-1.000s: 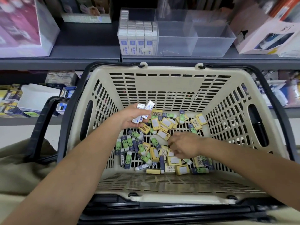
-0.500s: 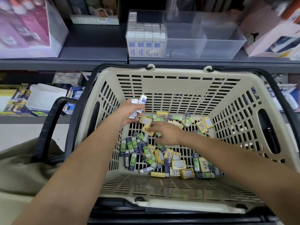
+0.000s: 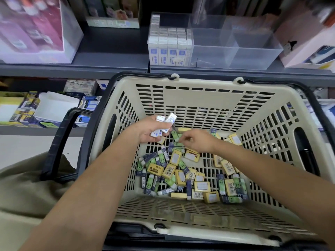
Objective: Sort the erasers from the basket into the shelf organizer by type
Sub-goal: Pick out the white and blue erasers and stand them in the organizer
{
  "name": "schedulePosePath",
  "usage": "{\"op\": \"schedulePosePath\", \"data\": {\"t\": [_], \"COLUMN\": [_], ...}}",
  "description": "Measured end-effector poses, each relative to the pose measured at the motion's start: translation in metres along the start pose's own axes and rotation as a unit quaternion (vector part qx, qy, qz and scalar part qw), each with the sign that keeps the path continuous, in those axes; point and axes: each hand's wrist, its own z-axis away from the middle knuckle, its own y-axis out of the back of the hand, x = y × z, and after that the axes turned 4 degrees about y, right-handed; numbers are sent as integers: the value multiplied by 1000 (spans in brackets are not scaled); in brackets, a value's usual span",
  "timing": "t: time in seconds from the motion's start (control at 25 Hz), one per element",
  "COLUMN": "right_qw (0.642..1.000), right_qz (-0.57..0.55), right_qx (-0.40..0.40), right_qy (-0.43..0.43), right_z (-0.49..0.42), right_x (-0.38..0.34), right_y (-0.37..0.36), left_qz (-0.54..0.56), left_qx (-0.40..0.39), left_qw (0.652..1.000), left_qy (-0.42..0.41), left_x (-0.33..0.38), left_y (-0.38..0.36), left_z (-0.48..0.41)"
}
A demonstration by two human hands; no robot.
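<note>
I am gripping a small bundle of white erasers in my left hand, fingers curled round them, their ends sticking out past my thumb. My right hand is hovering just beside it, fingers bent toward a green eraser under the fingertips; I cannot tell whether I am pinching anything.

I judge that I am still gathering whites. To do this well, I should be picking only whites out of the mixed pile below my wrists and feeding each one into the left palm lengthwise. That way the bundle is staying square and nothing is slipping back into the basket. The shelf organizer is waiting well beyond both hands, with its stacked white erasers already filling the compartment ahead of my left hand.

Compared with half a second ago, my right hand is sitting higher and closer to the left, no longer pressing down among the yellow ones, while the left is holding the same bundle.
</note>
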Motion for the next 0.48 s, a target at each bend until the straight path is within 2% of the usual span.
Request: {"op": "schedulePosePath", "data": {"t": [0.08, 0.16, 0.32, 0.48], "right_qw": [983, 949, 921, 910], "right_qz": [-156, -285, -339, -369], "right_qx": [89, 134, 194, 184], "right_qy": [-31, -21, 12, 43], "right_z": [3, 4, 12, 21], "right_x": [-6, -19, -36, -42], "right_y": [17, 31, 62, 102], "left_qz": [-19, -24, -12, -20], "left_qx": [-52, -84, -82, -72], "left_qw": [998, 996, 994, 994], "left_qy": [0, -17, -74, -82], "left_x": [3, 9, 35, 64], "left_y": [-7, -17, -25, -16], "left_z": [6, 14, 33, 54]}}
